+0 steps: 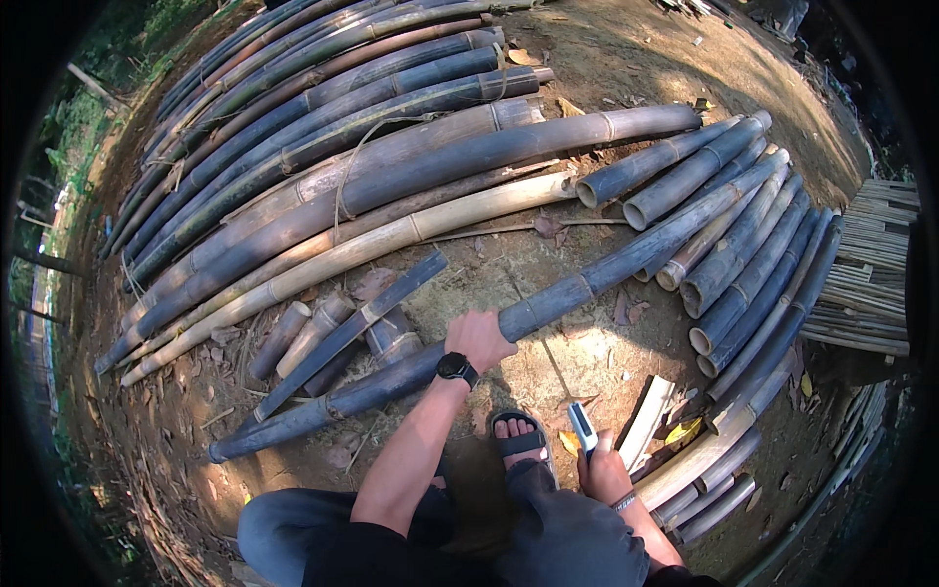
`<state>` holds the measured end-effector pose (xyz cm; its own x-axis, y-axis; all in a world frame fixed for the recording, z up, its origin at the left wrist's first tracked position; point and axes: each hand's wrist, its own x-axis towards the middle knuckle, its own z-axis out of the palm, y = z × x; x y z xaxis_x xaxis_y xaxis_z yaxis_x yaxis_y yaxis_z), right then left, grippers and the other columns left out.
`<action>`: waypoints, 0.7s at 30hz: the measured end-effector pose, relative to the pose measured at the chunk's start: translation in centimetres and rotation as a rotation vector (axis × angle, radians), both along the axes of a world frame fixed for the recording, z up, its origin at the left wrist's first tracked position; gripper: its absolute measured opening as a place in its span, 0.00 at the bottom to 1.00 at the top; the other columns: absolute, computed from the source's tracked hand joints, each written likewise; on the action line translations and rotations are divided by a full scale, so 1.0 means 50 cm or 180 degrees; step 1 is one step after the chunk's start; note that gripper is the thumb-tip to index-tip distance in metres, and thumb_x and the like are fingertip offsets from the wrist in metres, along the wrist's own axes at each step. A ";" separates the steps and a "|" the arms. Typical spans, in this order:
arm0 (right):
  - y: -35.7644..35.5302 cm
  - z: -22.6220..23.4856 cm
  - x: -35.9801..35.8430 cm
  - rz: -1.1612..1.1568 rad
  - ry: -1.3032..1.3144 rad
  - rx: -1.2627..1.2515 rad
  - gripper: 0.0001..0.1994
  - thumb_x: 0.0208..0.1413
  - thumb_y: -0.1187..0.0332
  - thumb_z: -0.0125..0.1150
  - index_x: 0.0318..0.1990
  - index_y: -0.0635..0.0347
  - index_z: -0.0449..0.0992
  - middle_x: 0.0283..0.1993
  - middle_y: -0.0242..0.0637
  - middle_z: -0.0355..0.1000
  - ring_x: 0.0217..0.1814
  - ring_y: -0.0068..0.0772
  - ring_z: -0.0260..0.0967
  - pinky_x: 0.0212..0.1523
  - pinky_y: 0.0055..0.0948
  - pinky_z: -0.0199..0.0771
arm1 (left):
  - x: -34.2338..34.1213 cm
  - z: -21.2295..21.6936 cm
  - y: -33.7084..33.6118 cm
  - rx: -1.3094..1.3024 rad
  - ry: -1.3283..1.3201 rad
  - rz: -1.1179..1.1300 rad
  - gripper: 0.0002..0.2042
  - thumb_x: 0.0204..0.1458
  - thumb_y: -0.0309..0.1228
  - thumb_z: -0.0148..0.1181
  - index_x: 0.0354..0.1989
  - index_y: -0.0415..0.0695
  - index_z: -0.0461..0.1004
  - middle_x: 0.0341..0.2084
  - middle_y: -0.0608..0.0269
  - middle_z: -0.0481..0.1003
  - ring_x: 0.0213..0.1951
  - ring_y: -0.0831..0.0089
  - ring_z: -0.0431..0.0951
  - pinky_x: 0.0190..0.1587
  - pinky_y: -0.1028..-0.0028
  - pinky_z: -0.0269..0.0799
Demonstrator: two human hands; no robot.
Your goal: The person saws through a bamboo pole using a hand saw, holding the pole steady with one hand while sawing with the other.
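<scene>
White and dark, a slim handheld device with a screen [581, 427] sits grasped in our right hand [605, 475]; our left hand [479, 338] clasps the long blue-black bamboo pole [558, 302], running near left to far right, around mid-length: a balanced hold, we judge, for something stiff, smooth and heavy. Far left lie ringed, brown-black bamboo culms [440, 178].

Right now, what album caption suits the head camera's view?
Left hand gripping a dark bamboo pole, right hand holding a slim handheld device, with other poles lying around.
</scene>
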<state>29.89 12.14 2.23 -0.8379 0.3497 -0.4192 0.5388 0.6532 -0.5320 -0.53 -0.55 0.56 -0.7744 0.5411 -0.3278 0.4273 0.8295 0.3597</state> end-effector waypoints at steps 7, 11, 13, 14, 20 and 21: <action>0.022 -0.064 -0.137 0.0153 0.0498 0.0420 0.24 0.62 0.66 0.55 0.53 0.79 0.54 0.20 0.63 0.71 0.23 0.67 0.72 0.21 0.57 0.69 | 0.031 -0.012 0.028 0.0080 -0.0013 0.0076 0.21 0.35 0.41 0.67 0.36 0.40 0.78 0.29 0.45 0.81 0.35 0.49 0.82 0.42 0.56 0.79; 0.006 0.024 0.048 0.0108 0.0680 0.0167 0.23 0.61 0.66 0.57 0.50 0.75 0.54 0.20 0.63 0.71 0.25 0.69 0.73 0.26 0.59 0.71 | 0.019 -0.013 0.012 0.0091 0.0103 -0.0104 0.20 0.36 0.40 0.66 0.37 0.40 0.79 0.29 0.46 0.81 0.35 0.50 0.82 0.41 0.57 0.79; 0.016 0.008 0.007 -0.0141 0.0052 -0.0009 0.22 0.61 0.66 0.56 0.50 0.75 0.54 0.20 0.62 0.71 0.24 0.68 0.72 0.25 0.59 0.71 | 0.026 -0.018 0.025 0.0137 0.0249 -0.0014 0.21 0.36 0.41 0.66 0.37 0.40 0.79 0.29 0.47 0.81 0.35 0.50 0.83 0.41 0.57 0.79; 0.024 -0.040 -0.028 -0.0120 0.0256 0.0176 0.21 0.62 0.67 0.55 0.50 0.75 0.55 0.19 0.60 0.70 0.23 0.67 0.72 0.24 0.58 0.71 | 0.031 -0.021 0.037 0.0173 0.0306 -0.0045 0.21 0.36 0.41 0.66 0.37 0.41 0.79 0.29 0.47 0.81 0.35 0.51 0.83 0.41 0.57 0.79; 0.009 -0.011 0.068 -0.0083 0.0223 0.0015 0.24 0.60 0.68 0.58 0.53 0.74 0.53 0.22 0.63 0.71 0.27 0.68 0.73 0.26 0.57 0.72 | 0.010 -0.024 0.022 0.0179 0.0232 -0.0113 0.23 0.36 0.42 0.67 0.40 0.40 0.77 0.29 0.48 0.81 0.34 0.52 0.82 0.40 0.58 0.79; 0.008 -0.007 0.072 -0.0025 0.0367 0.0131 0.24 0.60 0.68 0.59 0.53 0.74 0.53 0.22 0.62 0.71 0.27 0.67 0.74 0.26 0.56 0.73 | 0.016 -0.030 0.026 0.0190 0.0320 -0.0152 0.23 0.36 0.42 0.67 0.40 0.40 0.77 0.29 0.48 0.81 0.34 0.52 0.82 0.40 0.58 0.79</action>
